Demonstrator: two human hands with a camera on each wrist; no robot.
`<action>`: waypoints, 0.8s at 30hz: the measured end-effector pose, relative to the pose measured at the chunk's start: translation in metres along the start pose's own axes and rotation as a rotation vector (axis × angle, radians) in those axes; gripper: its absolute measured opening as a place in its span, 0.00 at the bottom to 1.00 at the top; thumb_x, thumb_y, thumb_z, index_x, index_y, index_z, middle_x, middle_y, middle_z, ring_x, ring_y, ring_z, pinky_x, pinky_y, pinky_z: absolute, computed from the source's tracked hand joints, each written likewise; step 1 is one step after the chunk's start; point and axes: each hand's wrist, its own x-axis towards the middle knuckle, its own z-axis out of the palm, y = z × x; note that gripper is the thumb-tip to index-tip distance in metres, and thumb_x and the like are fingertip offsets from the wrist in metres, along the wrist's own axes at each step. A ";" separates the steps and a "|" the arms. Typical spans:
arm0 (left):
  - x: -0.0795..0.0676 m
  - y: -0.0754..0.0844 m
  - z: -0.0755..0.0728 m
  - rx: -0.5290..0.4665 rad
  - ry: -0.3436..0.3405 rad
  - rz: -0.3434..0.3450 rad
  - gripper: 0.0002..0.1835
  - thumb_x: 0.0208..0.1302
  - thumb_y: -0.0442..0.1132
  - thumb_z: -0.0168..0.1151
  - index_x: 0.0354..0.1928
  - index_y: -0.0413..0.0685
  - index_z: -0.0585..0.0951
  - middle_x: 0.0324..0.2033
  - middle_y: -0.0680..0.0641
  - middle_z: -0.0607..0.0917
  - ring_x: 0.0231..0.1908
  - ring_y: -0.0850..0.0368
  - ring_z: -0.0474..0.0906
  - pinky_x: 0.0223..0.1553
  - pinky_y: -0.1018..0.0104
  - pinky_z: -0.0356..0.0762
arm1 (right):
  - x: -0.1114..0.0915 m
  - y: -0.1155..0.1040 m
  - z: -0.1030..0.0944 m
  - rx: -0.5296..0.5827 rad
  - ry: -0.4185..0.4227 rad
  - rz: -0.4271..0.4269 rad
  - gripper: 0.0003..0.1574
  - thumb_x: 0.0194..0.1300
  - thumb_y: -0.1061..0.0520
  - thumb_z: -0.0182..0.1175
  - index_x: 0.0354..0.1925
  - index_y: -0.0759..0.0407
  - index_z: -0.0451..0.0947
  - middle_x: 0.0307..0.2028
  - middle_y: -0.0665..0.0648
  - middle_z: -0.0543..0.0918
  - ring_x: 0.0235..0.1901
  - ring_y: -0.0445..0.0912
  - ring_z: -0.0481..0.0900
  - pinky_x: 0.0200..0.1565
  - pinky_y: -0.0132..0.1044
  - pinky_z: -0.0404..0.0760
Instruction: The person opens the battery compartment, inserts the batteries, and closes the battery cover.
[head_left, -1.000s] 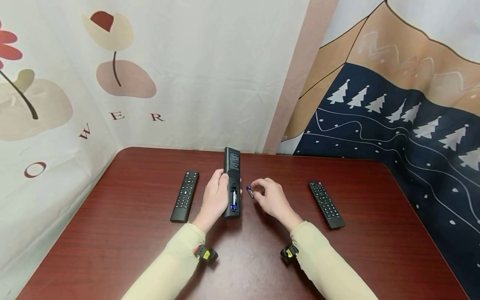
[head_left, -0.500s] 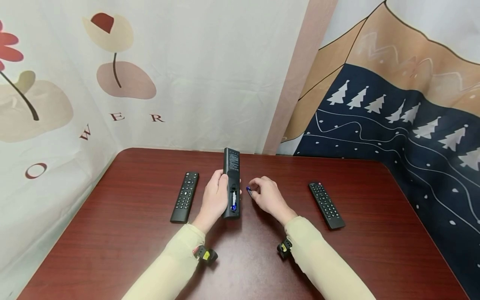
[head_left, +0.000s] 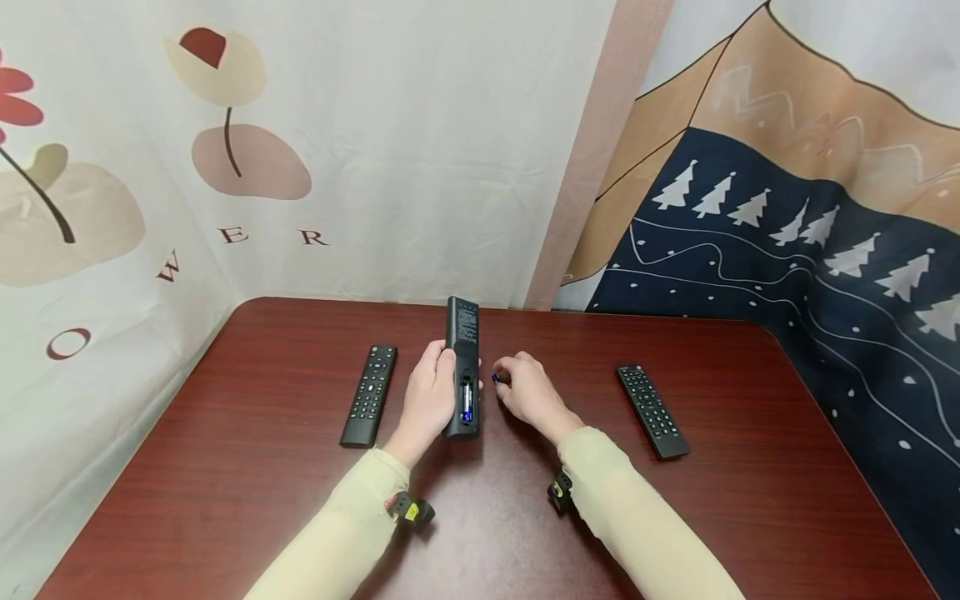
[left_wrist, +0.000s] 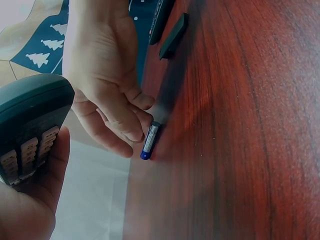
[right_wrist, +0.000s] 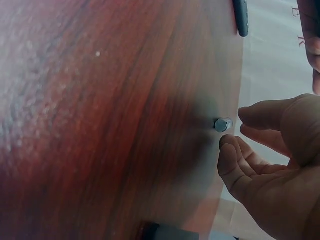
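In the head view my left hand point(head_left: 431, 387) grips a black remote control point(head_left: 462, 333), back side up, with its battery bay uncovered. One blue-and-silver battery point(head_left: 467, 400) lies in that bay. Another battery point(left_wrist: 150, 140) rests on the table, as the left wrist view shows. My right hand point(head_left: 531, 390) hovers round this battery with loosely bent fingers and hides most of it from the head view. Seen from the right wrist, the loose battery point(right_wrist: 223, 125) has its end toward the camera, with a small gap between it and the thumb and fingertips.
A second black remote point(head_left: 369, 396) lies on the reddish-brown table point(head_left: 262, 500) at left, a third remote point(head_left: 652, 411) at right. Near the top of the left wrist view is a flat black piece point(left_wrist: 175, 36) whose kind I cannot tell. Printed curtains point(head_left: 420, 167) stand behind the table.
My right hand has moved slightly left and closer round the loose battery, covering more of it in the head view. The left hand and its remote have hardly moved.
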 end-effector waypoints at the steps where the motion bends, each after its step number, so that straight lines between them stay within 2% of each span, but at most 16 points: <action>1: 0.000 0.000 0.000 0.002 -0.001 -0.001 0.20 0.85 0.47 0.37 0.62 0.47 0.74 0.47 0.41 0.89 0.36 0.51 0.89 0.41 0.60 0.82 | 0.001 0.000 0.001 -0.004 -0.006 0.005 0.16 0.70 0.62 0.65 0.56 0.59 0.83 0.45 0.59 0.78 0.45 0.52 0.79 0.50 0.46 0.82; 13: 0.001 -0.001 0.002 -0.019 0.000 -0.004 0.19 0.84 0.46 0.38 0.62 0.46 0.74 0.47 0.39 0.88 0.35 0.51 0.89 0.41 0.60 0.83 | 0.004 -0.002 0.006 -0.054 -0.037 0.014 0.18 0.71 0.61 0.64 0.57 0.58 0.83 0.46 0.60 0.78 0.44 0.50 0.79 0.50 0.46 0.83; 24: 0.000 -0.001 0.003 -0.018 -0.006 0.000 0.20 0.84 0.46 0.37 0.62 0.46 0.74 0.47 0.39 0.88 0.36 0.51 0.89 0.41 0.60 0.83 | 0.001 -0.003 0.006 -0.088 -0.027 -0.011 0.16 0.69 0.63 0.65 0.55 0.59 0.84 0.45 0.61 0.80 0.45 0.52 0.81 0.49 0.47 0.84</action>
